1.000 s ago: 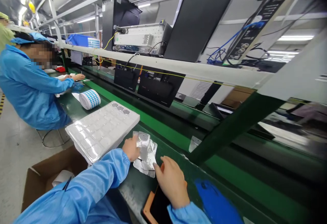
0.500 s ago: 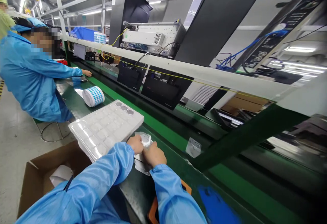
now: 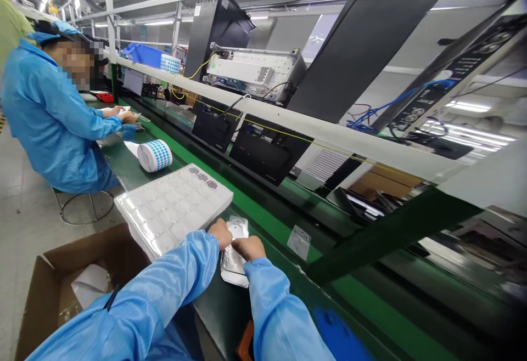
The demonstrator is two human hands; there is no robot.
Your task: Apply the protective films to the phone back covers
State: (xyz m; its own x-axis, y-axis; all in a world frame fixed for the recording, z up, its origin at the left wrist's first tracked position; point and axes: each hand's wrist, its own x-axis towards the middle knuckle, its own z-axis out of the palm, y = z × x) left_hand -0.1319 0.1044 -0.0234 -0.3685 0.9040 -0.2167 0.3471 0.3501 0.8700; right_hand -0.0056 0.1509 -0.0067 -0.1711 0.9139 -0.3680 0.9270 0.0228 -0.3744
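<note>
A clear plastic blister pack (image 3: 234,274) lies lengthwise on the green bench under my hands, a round recess showing at its far end. My left hand (image 3: 221,234) is closed with curled fingers on its left edge, beside the round part. From the right, my right hand (image 3: 250,248) reaches across the pack's middle, its fingers bent down onto it; the fingertips are partly hidden. Just left of my hands sits a white tray (image 3: 173,202) of square pockets, with three round silver discs (image 3: 202,177) in its far corner.
A similar clear pack (image 3: 299,242) lies on the green conveyor to the right. Beyond the tray is a roll of blue-dotted labels (image 3: 155,156). An open cardboard box (image 3: 39,289) stands low left. A seated co-worker (image 3: 53,108) works farther along; a green slanted post (image 3: 395,235) rises at right.
My right hand has shifted slightly, and more of the pack's near end shows. On the conveyor, the other pack appears farther left. The co-worker's outstretched arm has drawn back, hands together.
</note>
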